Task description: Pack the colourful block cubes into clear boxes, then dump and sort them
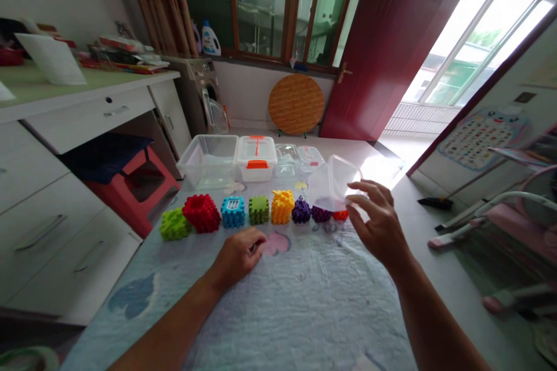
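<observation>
My right hand has its thumb and fingertips at the edge of a clear plastic container, which is tilted above the right end of a row of blocks. Through its wall, a purple block and a red-orange block partly show. My left hand rests loosely curled on the cloth, with nothing visible in it. In front of it stand textured cube blocks: lime green, red, blue, olive green, yellow and dark purple.
Behind the blocks stand a large clear bin, a lidded box with orange latches and two smaller clear containers. A patterned cloth covers the table. A red stool is at the left, a pink chair at the right.
</observation>
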{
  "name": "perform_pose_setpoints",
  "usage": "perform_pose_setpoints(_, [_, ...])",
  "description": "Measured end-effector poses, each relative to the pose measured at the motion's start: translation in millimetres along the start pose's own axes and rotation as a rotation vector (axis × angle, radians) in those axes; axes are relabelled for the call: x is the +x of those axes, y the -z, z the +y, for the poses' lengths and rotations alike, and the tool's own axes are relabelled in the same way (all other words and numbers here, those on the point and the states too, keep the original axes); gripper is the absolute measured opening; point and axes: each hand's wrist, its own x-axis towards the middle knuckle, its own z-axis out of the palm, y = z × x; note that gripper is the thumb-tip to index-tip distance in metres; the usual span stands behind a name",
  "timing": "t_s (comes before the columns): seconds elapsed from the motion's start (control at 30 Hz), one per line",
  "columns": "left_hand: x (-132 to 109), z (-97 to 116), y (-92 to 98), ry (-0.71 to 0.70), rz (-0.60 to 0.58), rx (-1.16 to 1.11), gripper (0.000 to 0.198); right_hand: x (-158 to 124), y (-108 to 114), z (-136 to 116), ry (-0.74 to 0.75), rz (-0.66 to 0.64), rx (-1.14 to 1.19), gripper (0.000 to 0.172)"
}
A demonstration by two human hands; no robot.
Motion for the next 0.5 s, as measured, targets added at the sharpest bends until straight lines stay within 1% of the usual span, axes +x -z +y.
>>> perform_pose_setpoints(0.1, [-1.9,5.3,2.2,0.000,0.062,-0.117,0.016,-29.5,0.9,-42.1,0.061,-0.184,0.115,0.017])
perform_pose_setpoints(0.17, [-2.8,9.4,4.9,0.016,0.110,-0.174,0.022,-46.6,-6.6,-64.1,0.053,-0.282,0.151,0.019])
perform_pose_setpoints(0.23, [-3.3,13.2,7.7,0.036,0.148,-0.235,0.028,-59.1,-16.9,-79.9,0.037,-0.370,0.157,0.020])
perform_pose_setpoints(0.3, [-3.5,15.9,9.7,0.060,0.164,-0.291,0.032,-66.3,-26.7,-89.4,0.037,-0.442,0.152,0.021])
perform_pose_setpoints(0.37, [-3.6,16.9,10.1,0.083,0.156,-0.328,0.035,-69.1,-33.9,-93.7,0.036,-0.488,0.146,0.021])
perform_pose_setpoints(0.5, [-4.3,15.0,6.1,0.088,0.123,-0.420,0.038,-68.5,-39.1,-96.7,0.021,-0.492,0.152,0.022])
